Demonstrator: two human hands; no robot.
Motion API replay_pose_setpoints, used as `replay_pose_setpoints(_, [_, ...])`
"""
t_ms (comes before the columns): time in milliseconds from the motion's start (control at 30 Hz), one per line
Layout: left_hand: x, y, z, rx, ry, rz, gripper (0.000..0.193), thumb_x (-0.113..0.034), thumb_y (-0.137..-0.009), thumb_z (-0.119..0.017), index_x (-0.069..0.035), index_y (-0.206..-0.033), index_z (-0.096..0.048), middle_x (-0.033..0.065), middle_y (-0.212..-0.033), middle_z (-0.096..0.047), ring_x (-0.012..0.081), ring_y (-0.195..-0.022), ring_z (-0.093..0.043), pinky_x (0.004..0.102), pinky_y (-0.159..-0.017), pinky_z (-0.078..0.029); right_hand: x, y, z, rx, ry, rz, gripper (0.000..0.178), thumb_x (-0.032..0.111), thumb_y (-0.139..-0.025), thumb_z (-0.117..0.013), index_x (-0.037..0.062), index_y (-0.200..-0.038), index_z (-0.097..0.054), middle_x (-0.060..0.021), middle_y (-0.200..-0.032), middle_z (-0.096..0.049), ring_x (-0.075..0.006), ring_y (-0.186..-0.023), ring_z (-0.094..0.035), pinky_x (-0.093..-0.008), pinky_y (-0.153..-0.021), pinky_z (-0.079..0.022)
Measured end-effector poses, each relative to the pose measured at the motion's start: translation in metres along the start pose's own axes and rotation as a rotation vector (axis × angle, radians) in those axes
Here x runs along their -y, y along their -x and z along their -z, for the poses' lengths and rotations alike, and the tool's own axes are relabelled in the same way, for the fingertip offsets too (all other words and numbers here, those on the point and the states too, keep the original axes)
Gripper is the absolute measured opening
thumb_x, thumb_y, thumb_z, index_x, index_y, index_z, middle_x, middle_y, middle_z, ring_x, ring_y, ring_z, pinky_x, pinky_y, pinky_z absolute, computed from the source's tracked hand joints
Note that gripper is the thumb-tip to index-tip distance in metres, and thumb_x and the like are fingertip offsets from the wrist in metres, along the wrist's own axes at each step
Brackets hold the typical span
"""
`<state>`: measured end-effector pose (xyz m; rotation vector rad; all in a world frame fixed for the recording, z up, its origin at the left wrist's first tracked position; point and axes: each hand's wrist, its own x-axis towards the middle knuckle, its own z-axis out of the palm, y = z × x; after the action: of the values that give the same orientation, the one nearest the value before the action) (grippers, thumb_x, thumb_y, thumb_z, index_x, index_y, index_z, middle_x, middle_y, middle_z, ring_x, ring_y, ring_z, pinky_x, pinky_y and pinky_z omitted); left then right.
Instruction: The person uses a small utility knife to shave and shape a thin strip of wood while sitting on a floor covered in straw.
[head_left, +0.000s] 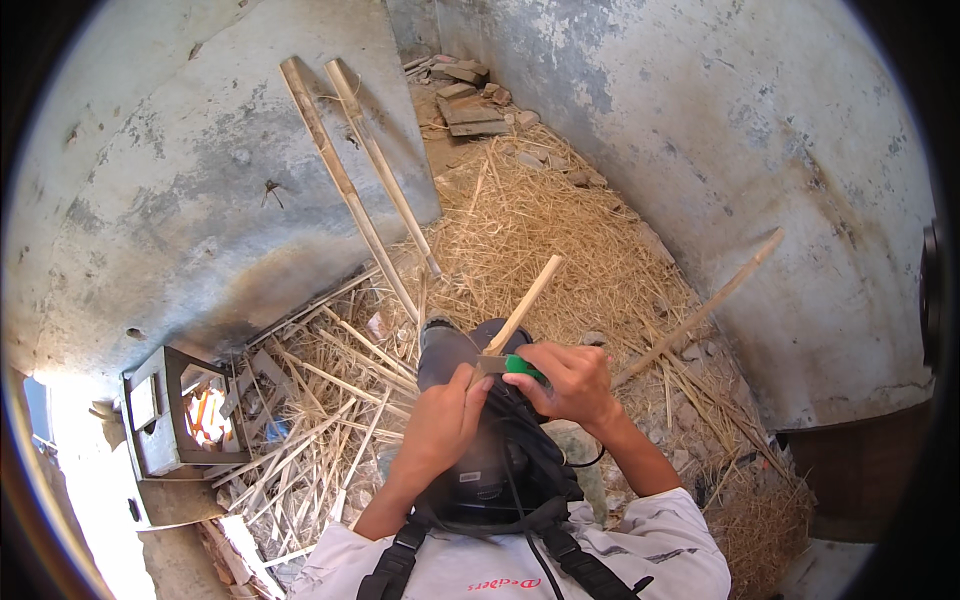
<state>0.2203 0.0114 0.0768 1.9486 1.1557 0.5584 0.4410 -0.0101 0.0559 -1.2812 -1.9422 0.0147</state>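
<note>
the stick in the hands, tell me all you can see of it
The stick is a thin, pale strip, seemingly split bamboo or wood, straight and bare. It tilts up and away to the right from the hands. The left hand pinches its lower end; the right hand holds a green-handled tool against it there.

stick: a thin, pale split bamboo stick (526, 303), straight, bare and light tan
stick pose: slanted, lower end at the hands, upper end pointing up and to the right over the straw
stick place: its lower end is just beside the green handle
tool: a small tool with a green plastic handle (522, 367) and a flat grey metal blade (490, 365)
tool pose: blade roughly level, pointing left from the green handle, touching the stick's lower end
</note>
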Motion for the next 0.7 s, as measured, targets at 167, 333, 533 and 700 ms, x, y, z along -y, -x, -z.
replay_pose_setpoints(167, [0.007,0.021,0.003,0.073,-0.052,0.061,0.028,-0.027,-0.112,-0.05,-0.001,-0.105,-0.057,0.0268,-0.072,-0.062,0.0521,-0.07,-0.061,0.0564,-0.061,-0.043,-0.068,-0.012,0.029,-0.244,0.132,-0.485,0.031,0.036,-0.104,-0.069,0.0054,-0.1,-0.073,-0.0103,-0.073,-0.069,-0.0244,-0.056,-0.063,-0.037,-0.052,-0.048])
replay_pose_setpoints(333, [0.015,0.025,0.0,0.072,0.041,0.016,0.033,-0.032,-0.112,-0.051,-0.001,-0.101,-0.054,0.0286,-0.073,-0.061,0.0544,-0.072,-0.06,0.0592,-0.062,-0.042,-0.079,-0.001,0.053,-0.276,0.002,-0.522,0.033,0.036,-0.107,-0.064,0.0034,-0.103,-0.072,-0.0084,-0.068,-0.064,-0.0194,-0.053,-0.054,-0.0346,-0.051,-0.043])
replay_pose_setpoints(533, [0.008,0.01,0.001,0.044,0.031,0.061,0.033,-0.033,-0.112,-0.051,-0.002,-0.102,-0.054,0.0286,-0.073,-0.062,0.0542,-0.073,-0.06,0.0606,-0.063,-0.042,-0.013,0.009,0.008,-0.056,-0.146,-0.14,0.031,0.036,-0.099,-0.075,0.0059,-0.102,-0.073,-0.0082,-0.077,-0.069,-0.0244,-0.061,-0.069,-0.0359,-0.053,-0.052])
replay_pose_setpoints(700, [0.003,0.007,0.0,0.027,0.013,0.014,0.03,-0.032,-0.112,-0.05,-0.002,-0.106,-0.055,0.0278,-0.074,-0.064,0.0531,-0.074,-0.062,0.0602,-0.063,-0.043,0.004,0.005,-0.002,0.032,-0.086,-0.026,0.031,0.038,-0.094,-0.079,0.0076,-0.101,-0.073,-0.004,-0.081,-0.072,-0.0234,-0.061,-0.07,-0.0351,-0.052,-0.053])
